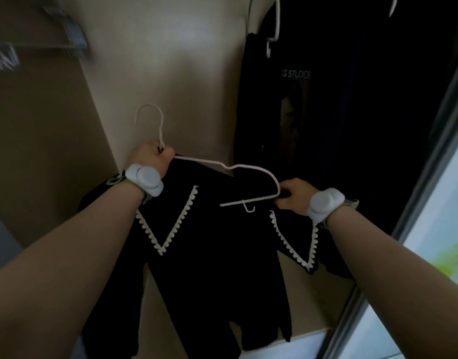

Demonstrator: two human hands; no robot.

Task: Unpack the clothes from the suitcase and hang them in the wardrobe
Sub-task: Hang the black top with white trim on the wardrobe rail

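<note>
Reading the dark hung tee (295, 74) at the upper R of the wardrobe (171, 60), "STUDIOS" is made out in pale caps across the chest, w/ part-letters like "OS" before it. No other writing can be read.

The L grip (152, 158) is raised, knuckles up, fingers curled tight round the neck of a white wire hanger (248, 167) just below its hook. Black cloth seems to be bunched in the same fist. The R grip (294, 194) is held lower and further R, w/ thumb and fingers pinched on the hanger's R shoulder end; whether cloth is pinched too can't be told. Both forearms are bare and stretched fwd. A grey rounded unit is strapped to each wrist, L (145, 178) and R (325, 203): 2 in all.

The black garment (209, 255) is held up in front of the wardrobe's back wall, L of and below the tee, w/ its hem over the wardrobe's pale floor. 2 V-shaped lines of white scalloped trim are counted on it. The hanger's R arm is seen bare in front of the cloth, tilted down to the R.

Hangers: 1 is held and 1 more white hanger (276, 22) carries the tee. A white curved bit (393, 6) at the top R edge is too cut off to be named.
</note>
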